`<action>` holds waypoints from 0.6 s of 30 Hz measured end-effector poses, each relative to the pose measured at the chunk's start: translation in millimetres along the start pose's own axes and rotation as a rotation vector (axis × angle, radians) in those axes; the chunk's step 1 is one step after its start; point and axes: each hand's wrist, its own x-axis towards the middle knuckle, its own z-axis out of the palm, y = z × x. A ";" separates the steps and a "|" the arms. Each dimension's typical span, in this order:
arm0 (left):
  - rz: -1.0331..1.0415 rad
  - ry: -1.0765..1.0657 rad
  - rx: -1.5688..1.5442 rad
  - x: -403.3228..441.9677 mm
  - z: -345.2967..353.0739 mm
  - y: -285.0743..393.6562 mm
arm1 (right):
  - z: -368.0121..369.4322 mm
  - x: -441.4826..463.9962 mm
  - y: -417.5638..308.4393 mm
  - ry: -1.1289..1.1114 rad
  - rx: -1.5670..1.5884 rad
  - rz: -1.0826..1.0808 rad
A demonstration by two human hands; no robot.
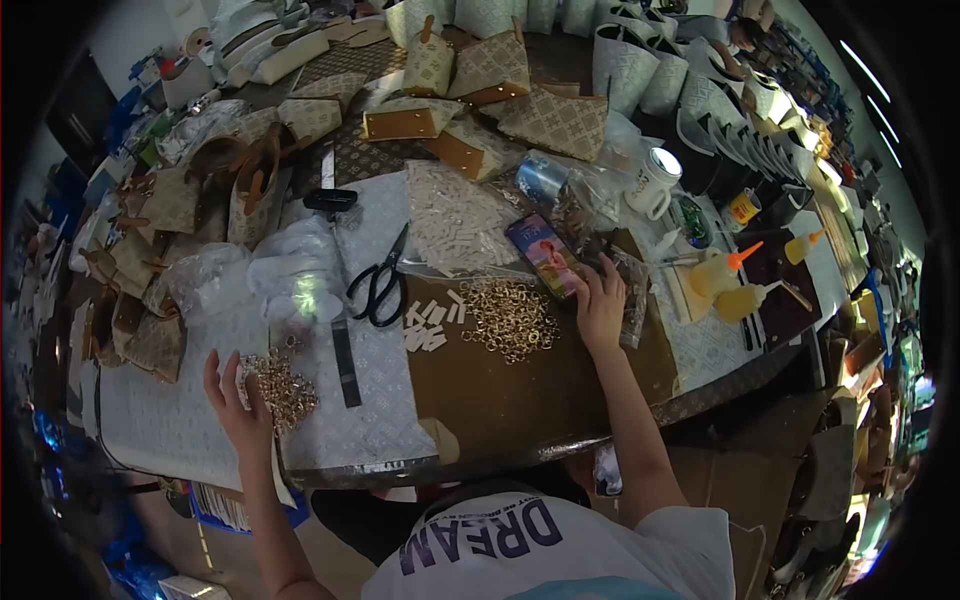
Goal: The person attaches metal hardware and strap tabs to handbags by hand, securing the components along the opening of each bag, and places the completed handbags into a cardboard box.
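Observation:
At the left of the table my left hand [240,405] hovers with its fingers apart, beside a pile of small metal clasps [284,392]. My right hand [602,305] is by the lower right edge of a phone [546,257] with a lit screen, fingers spread and nothing gripped. The phone lies partly on a clear bag of pale strips [450,220]. Gold rings [508,318] form a heap left of my right hand. Loose pale strips [428,328] lie next to the rings. Black scissors [379,288] rest left of the strips.
Patterned bag pieces [555,120] fill the back and left. A white mug [655,183] stands right of centre. Glue bottles [716,275] with orange and clear tips are at the right. A dark strip [345,362] and plastic wrap [295,270] lie left of the scissors.

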 end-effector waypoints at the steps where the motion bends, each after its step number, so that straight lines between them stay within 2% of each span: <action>1: 0.006 0.013 -0.001 6.3 1.6 -1.8 | -1.5 0.4 -1.3 0.016 0.048 0.028; 3: 0.008 0.048 0.025 19.9 0.5 -5.9 | -2.8 1.1 1.6 0.035 0.167 0.058; 5: -0.041 0.047 -0.080 36.0 2.6 -10.8 | 1.0 0.5 7.0 0.033 0.196 0.049; 11: 0.090 0.106 -0.020 90.9 23.5 -16.9 | 8.4 -3.3 14.6 0.041 0.242 0.050; 15: 0.096 0.025 -0.120 145.6 67.0 -51.9 | 6.4 -3.7 11.5 0.073 0.282 0.070; 18: 0.024 0.058 -0.175 192.9 105.8 -56.3 | 6.9 -3.1 13.9 0.103 0.300 0.076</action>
